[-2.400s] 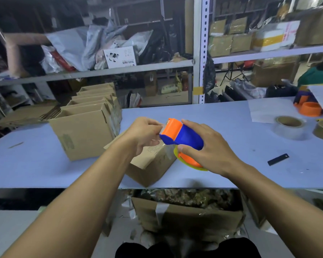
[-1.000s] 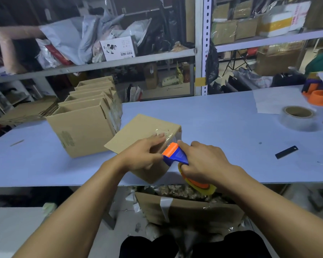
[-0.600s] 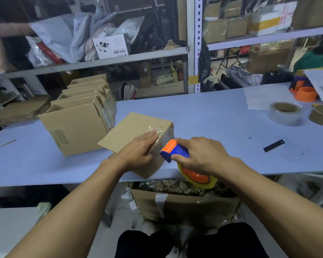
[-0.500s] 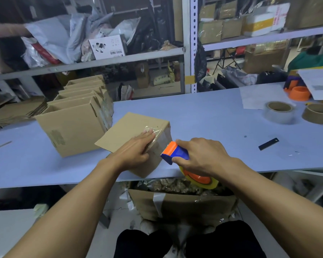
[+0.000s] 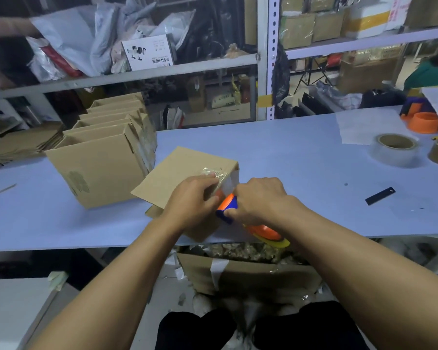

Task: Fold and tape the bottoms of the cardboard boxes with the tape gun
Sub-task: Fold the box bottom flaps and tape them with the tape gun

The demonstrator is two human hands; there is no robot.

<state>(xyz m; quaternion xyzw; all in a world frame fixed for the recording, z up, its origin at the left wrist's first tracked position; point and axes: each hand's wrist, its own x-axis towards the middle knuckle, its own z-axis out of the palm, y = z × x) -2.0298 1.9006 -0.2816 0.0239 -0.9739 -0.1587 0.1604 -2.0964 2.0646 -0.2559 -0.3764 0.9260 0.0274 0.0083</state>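
Note:
A small cardboard box (image 5: pixel 185 170) lies bottom-up near the front edge of the blue table (image 5: pixel 288 152), one loose flap sticking out to the left. Clear tape shines along its top and right corner. My left hand (image 5: pixel 191 200) presses on the box's near right corner. My right hand (image 5: pixel 259 200) grips the orange-and-blue tape gun (image 5: pixel 228 207), held against the box's right side, its orange roll (image 5: pixel 266 232) hanging past the table edge.
A row of open cardboard boxes (image 5: pixel 99 157) stands to the left, with flat cardboard (image 5: pixel 20 145) behind. Two tape rolls (image 5: pixel 395 149) and an orange dispenser (image 5: pixel 425 121) sit far right, a black strip (image 5: pixel 379 196) lies closer. An open carton of scraps (image 5: pixel 245 269) is under the table.
The tape gun came down from above the box over its right corner and now sits lower against the side. My left hand stayed pressing the tape on the box.

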